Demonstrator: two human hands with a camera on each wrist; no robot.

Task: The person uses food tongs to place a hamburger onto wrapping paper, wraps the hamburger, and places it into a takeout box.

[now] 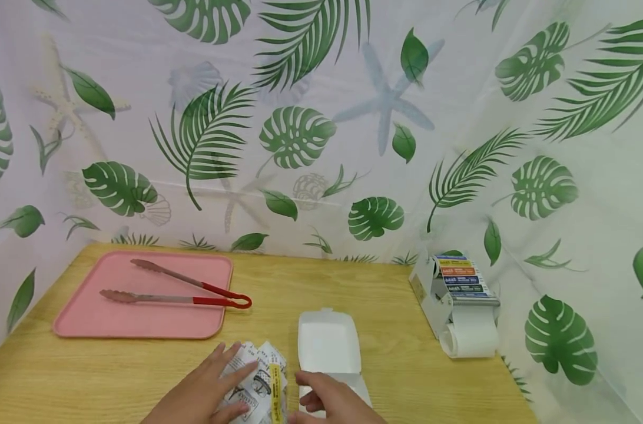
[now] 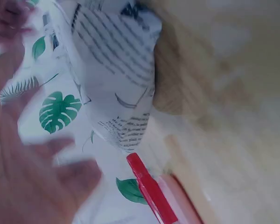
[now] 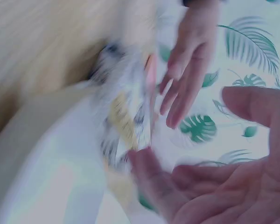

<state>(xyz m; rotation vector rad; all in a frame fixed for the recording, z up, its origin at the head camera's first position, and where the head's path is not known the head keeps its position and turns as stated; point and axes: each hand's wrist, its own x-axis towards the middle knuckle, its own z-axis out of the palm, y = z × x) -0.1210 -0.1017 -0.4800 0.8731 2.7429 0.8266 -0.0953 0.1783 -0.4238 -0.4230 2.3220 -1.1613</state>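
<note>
A packet wrapped in white printed paper (image 1: 260, 380) lies on the table, with a yellow label strip (image 1: 275, 391) along its right side. Over its left part my left hand (image 1: 207, 386) is spread, fingers apart; whether it touches the paper I cannot tell. My right hand (image 1: 334, 400) is to the right of the packet, its fingers loosely bent and holding nothing. Behind and partly beneath that hand in the head view stands an open white clamshell box (image 1: 329, 341). Both wrist views are blurred; the left one shows the wrapped packet (image 2: 116, 70) beside the fingers.
At the back left, a pink tray (image 1: 136, 324) bears red-handled tongs (image 1: 210, 301), whose handle end sticks out past the rim. A label dispenser (image 1: 459, 300) with colored strips and a white roll stands at the right edge. Leaf-print sheeting (image 1: 300, 194) hangs behind the wooden table (image 1: 406, 377).
</note>
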